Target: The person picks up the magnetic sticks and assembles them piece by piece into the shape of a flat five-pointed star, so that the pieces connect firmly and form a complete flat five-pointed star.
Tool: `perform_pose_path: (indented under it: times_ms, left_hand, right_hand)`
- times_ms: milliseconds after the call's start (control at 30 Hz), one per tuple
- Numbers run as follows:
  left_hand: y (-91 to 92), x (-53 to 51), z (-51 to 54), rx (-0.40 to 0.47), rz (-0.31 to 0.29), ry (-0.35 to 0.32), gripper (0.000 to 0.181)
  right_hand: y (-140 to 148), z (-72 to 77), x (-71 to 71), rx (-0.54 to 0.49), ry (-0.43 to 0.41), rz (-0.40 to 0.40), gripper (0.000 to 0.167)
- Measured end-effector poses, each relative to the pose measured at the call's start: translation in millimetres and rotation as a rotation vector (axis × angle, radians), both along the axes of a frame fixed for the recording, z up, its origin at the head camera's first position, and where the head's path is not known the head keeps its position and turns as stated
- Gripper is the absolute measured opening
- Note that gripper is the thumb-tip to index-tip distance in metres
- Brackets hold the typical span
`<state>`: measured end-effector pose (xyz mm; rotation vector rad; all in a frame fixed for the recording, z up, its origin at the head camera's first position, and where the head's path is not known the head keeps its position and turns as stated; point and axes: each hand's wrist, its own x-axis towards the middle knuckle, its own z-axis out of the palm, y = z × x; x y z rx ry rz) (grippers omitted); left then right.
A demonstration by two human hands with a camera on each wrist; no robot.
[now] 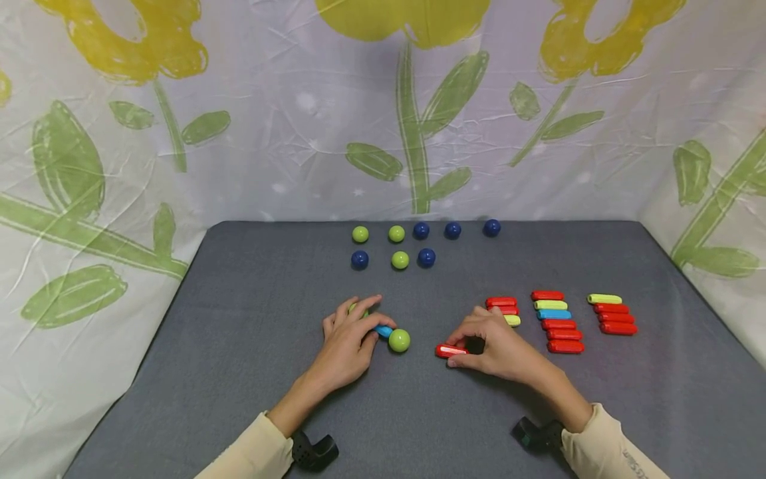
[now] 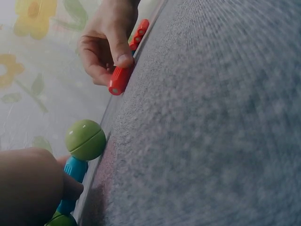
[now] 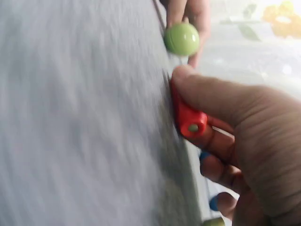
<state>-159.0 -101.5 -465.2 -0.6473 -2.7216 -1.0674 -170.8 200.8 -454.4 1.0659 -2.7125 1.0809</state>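
Plainly, red rod (image 1: 449,351) pinched in right hand (image 1: 493,342), blue rod (image 1: 384,330) pinched under left hand (image 1: 348,340)

Apparently a green ball (image 2: 61,220), cut off

Your left grip (image 1: 349,342): palm down, thumb and index finger pinching, other fingers spread. Your right grip (image 1: 497,342): apart from left grip, on its right, thumb opposing fingertips in pinch. Your forearms (image 1: 254,449) slant inward behind each grip.

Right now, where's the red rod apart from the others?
In the head view, the red rod is just right of centre, pinched by the right hand. To its left is the green ball beside the left hand.
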Motion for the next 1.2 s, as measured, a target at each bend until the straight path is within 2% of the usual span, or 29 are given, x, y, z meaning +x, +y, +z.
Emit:
perform_pose_path:
  times_ms: [200, 567, 867, 1200]
  left_hand:
    - [0.6, 0.2, 0.1, -0.003, -0.004, -0.002, 0.030]
    - [1.4, 0.1, 0.2, -0.025, -0.007, -0.005, 0.030]
    - [0.3, -0.5, -0.5, -0.020, -0.016, -0.004, 0.034]
    - [0.0, -1.6, -3.4, 0.007, -0.022, -0.017, 0.029]
  right_hand:
    - [-14.8, -6.7, 3.3, -0.006, 0.040, -0.019, 0.023]
    - [-39.8, -14.3, 8.2, -0.087, 0.082, -0.053, 0.019]
    - [-44.8, -14.7, 13.1, -0.092, 0.044, -0.042, 0.021]
    - [-46.2, -17.8, 15.1, -0.110, 0.070, -0.030, 0.020]
